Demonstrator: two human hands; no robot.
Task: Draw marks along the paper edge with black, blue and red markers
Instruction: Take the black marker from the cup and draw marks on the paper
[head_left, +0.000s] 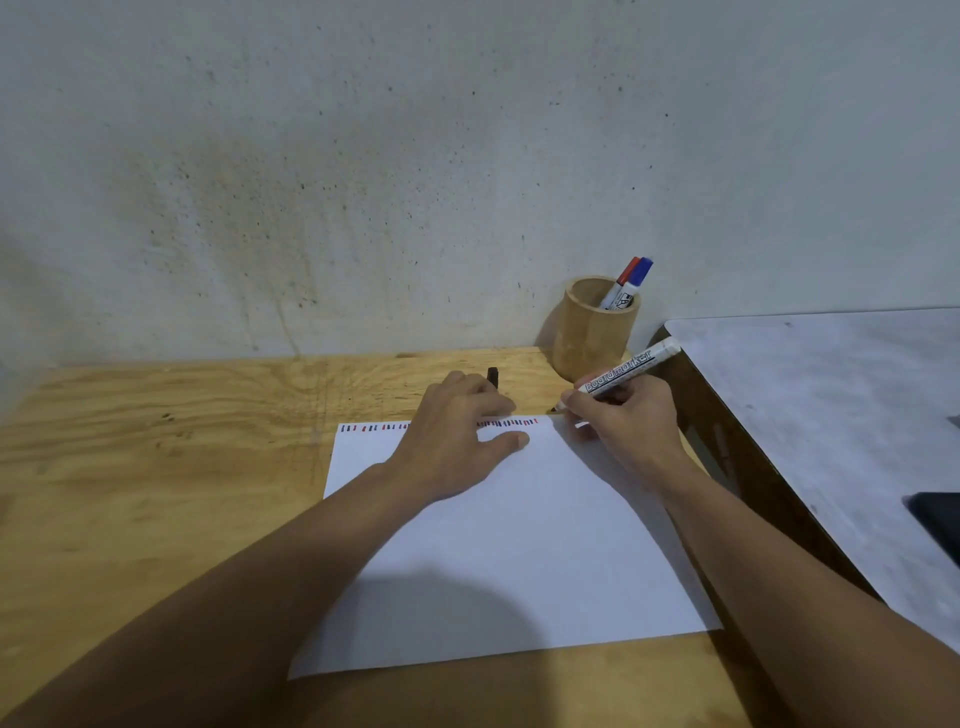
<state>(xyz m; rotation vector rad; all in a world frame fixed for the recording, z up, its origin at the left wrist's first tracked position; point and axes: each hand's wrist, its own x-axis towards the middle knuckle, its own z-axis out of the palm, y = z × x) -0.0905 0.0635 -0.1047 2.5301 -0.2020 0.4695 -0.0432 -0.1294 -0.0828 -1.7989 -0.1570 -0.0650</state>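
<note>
A white sheet of paper (519, 545) lies on the wooden table, with short black, blue and red marks (506, 423) running along its far edge. My left hand (457, 436) presses flat on the paper near that edge and hides the middle of the row; a black cap (492, 376) sticks up behind its fingers. My right hand (623, 421) grips an uncapped white board marker (628, 370), its tip touching down at the paper's far right corner. Red-capped (626, 273) and blue-capped (640, 275) markers stand in a bamboo cup (592, 332).
The wooden table (156, 467) meets a stained wall at the back. A grey-topped table (831, 415) stands to the right, with a dark object (940, 519) at its right edge. The bamboo cup stands just behind my right hand.
</note>
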